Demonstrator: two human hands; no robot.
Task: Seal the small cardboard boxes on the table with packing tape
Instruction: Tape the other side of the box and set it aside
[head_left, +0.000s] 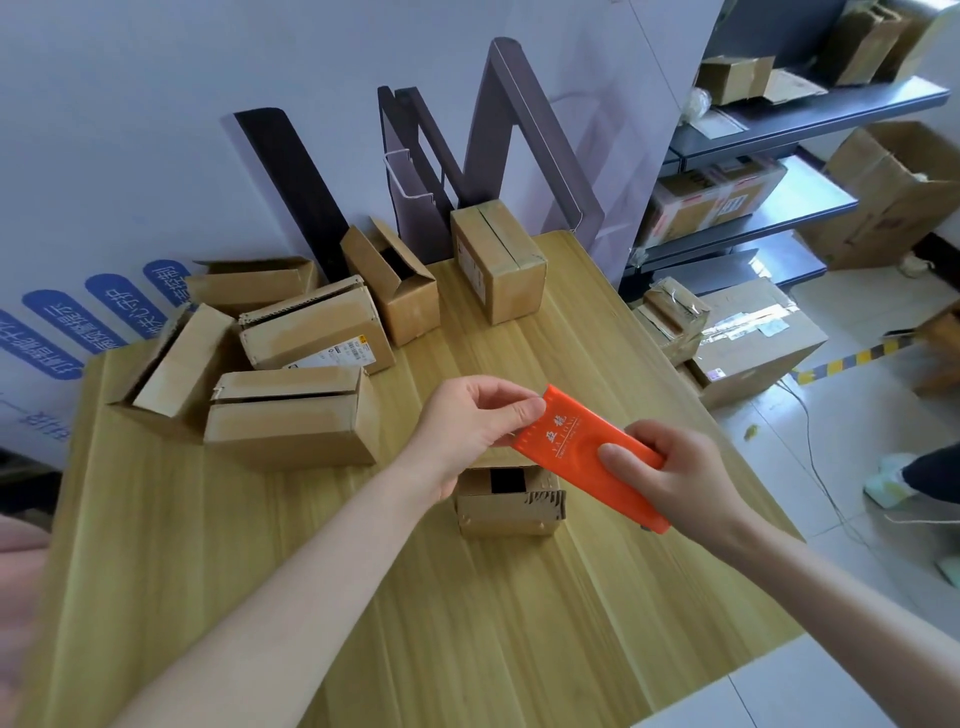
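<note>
Above the middle of the bench (467, 623), both hands hold an orange tape dispenser (571, 441), a flat plastic piece with white lettering, tilted so that its far end points up and to the left. The left hand (467, 426) pinches that far end, its fingers (524, 410) curled and closed on the edge. The right hand (675, 478) grips the near half, thumb on top and the other fingers wrapped under it. I cannot tell whether any tape is pulled out.

Directly under the dispenser and the left wrist, a small cardboard box (506, 506) stands on the bench, not touched by either hand. Its top shows a dark square gap between the flaps, and its right edge is ragged.

Farther back on the left, four more boxes lie in a loose cluster: a long one (291, 415) nearest, one with a white label (317, 332) behind it, a tipped open one (176, 364) at the left edge, and another (249, 283) against the wall. Behind them, an open box (400, 291) stands near the wall, and a closed box (498, 265) stands just beside it at the far edge.

Dark boards (291, 187) lean against the wall. To the right, shelves (753, 135) carry more cartons, and a large taped carton (748, 343) sits on the floor.
</note>
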